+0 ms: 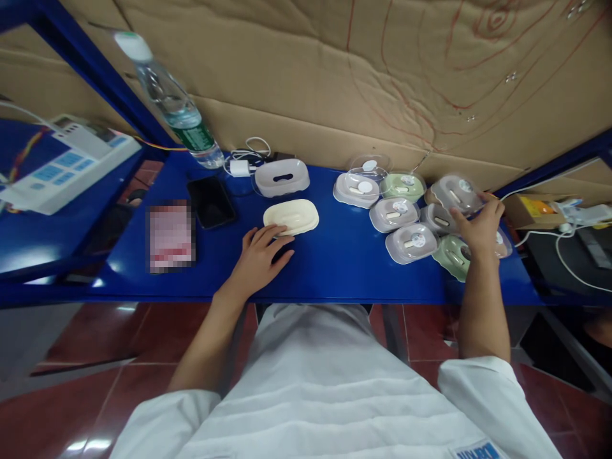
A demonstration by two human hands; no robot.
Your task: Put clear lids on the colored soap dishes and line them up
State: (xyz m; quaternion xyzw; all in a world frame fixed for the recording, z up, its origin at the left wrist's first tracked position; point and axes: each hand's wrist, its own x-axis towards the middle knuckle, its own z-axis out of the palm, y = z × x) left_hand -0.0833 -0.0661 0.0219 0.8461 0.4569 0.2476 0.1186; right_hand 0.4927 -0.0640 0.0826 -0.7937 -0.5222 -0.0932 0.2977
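Note:
My left hand point(262, 257) is open, its fingers stretched out and their tips touching the near edge of a cream oval piece point(302, 214) with a raised middle. Behind that piece sits a grey oval shell point(282, 178) with a dark slot in its face. My right hand point(479, 226) grips the right side of a grey-brown box with a clear domed lid point(454, 194), slightly blurred. Around it stand several similar lidded boxes, among them a green box point(403, 185) and a pale grey box point(411, 243). My right wrist partly hides another green box point(454, 255).
A water bottle point(184, 121), a white charger point(240, 167) with its cable and a black phone point(211, 201) are on the left side of the blue table point(329, 274). A blurred-out pinkish item point(171, 237) lies beside the phone. Cardboard point(296, 76) walls off the back.

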